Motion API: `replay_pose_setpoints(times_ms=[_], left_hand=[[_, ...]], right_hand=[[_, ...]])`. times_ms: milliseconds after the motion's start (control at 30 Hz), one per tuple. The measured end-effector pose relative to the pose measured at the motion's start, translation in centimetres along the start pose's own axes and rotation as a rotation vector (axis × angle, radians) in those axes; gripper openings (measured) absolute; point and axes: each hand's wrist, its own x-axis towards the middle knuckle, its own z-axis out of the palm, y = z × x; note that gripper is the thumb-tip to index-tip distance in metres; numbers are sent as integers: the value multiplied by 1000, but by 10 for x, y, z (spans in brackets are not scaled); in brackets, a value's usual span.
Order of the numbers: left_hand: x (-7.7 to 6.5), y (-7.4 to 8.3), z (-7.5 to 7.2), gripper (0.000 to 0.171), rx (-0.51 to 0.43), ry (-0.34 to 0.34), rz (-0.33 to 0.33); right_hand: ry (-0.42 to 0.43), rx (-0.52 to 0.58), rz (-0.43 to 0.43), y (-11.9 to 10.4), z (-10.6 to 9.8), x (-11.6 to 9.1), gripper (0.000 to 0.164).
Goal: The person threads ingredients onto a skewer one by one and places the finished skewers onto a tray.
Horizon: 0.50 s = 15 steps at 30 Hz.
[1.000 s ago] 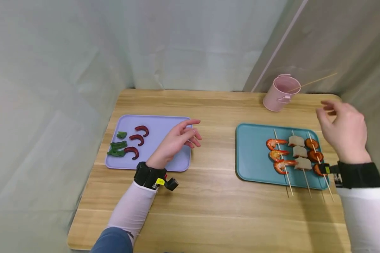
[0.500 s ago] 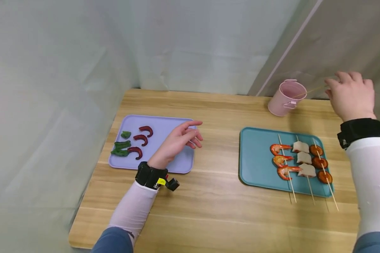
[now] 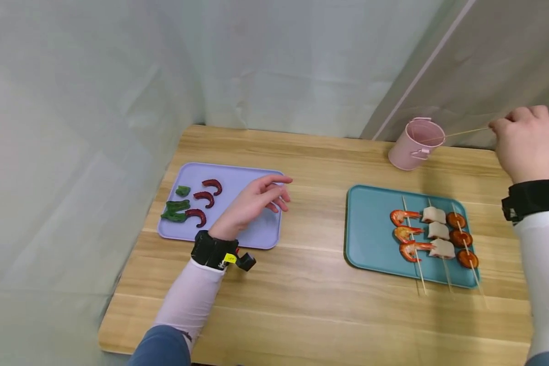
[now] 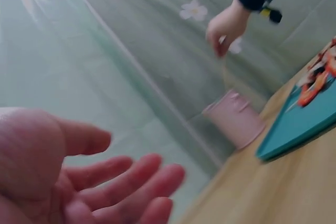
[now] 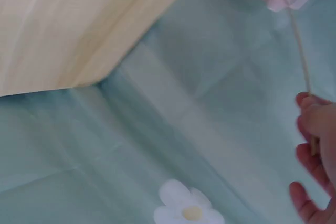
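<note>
My right hand [image 3: 532, 142] pinches the upper end of a thin wooden skewer [image 5: 300, 51] between thumb and finger. The skewer's other end is inside the pink bucket [image 3: 412, 147] at the table's back right. Over the right part of the lavender tray [image 3: 238, 175] hovers my left hand [image 3: 253, 203], fingers relaxed and holding nothing. On that tray lie several green pepper pieces [image 3: 177, 205] and three dark red curled pieces [image 3: 204, 197] that look like tentacles.
A teal tray [image 3: 370, 229] at the right bears three loaded skewers: shrimp [image 3: 407, 233], whitish blocks [image 3: 438, 230] and round brown-orange slices [image 3: 460, 238]. Their sticks overhang the tray's front edge. A pale curtain [image 3: 302, 66] hangs behind the wooden table [image 3: 315, 305].
My right hand has moved up and back from beside the teal tray, taken hold of the skewer, then shifted right with it. My left hand has stayed nearly still.
</note>
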Motion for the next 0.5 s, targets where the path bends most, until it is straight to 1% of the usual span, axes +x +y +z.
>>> replay_pose_setpoints(times_ms=[100,133,167,267,367,433,500], left_hand=[[-12,9,-26,34,113,-4,-2],[-17,12,-36,34,173,8,-6],[-22,15,-47,35,245,26,-16],[-36,19,-80,34,483,113,-56],[-49,14,-106,26,719,187,-107],[-57,7,-121,19,839,212,-119],[-65,-1,-132,14,937,209,-119]], right_hand=[[127,161,73,4,-5,-11,20],[165,229,101,5,-5,-15,22],[186,293,134,6,-5,-20,24],[180,468,253,6,-5,-38,29],[191,595,346,4,-4,-57,35],[204,641,378,0,-1,-69,37],[206,644,378,-7,0,-81,38]])
